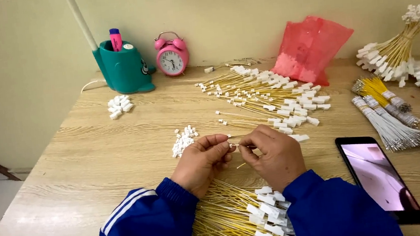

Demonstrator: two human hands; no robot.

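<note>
Over the wooden table [96, 165], my left hand [201, 162] and my right hand [275, 155] meet fingertip to fingertip. Between them they pinch a thin yellow wire with a small white plastic connector [233, 145] at its end. Which hand grips which part is hard to tell. Both arms wear blue sleeves with white stripes. Under my wrists lies a heap of yellow wires with white connectors [240, 220]. Beyond my hands spreads a second pile of the same wires [269, 97]. A small heap of loose white connectors [184, 139] sits just left of my left hand.
A black phone [380, 178] with a lit screen lies at the right. At the back stand a teal pen holder [123, 67], a pink alarm clock [171, 55] and a red plastic bag [308, 49]. Bundled wires [394, 56] and white-sleeved bundles [390, 123] lie far right. More white connectors [119, 106] sit back left.
</note>
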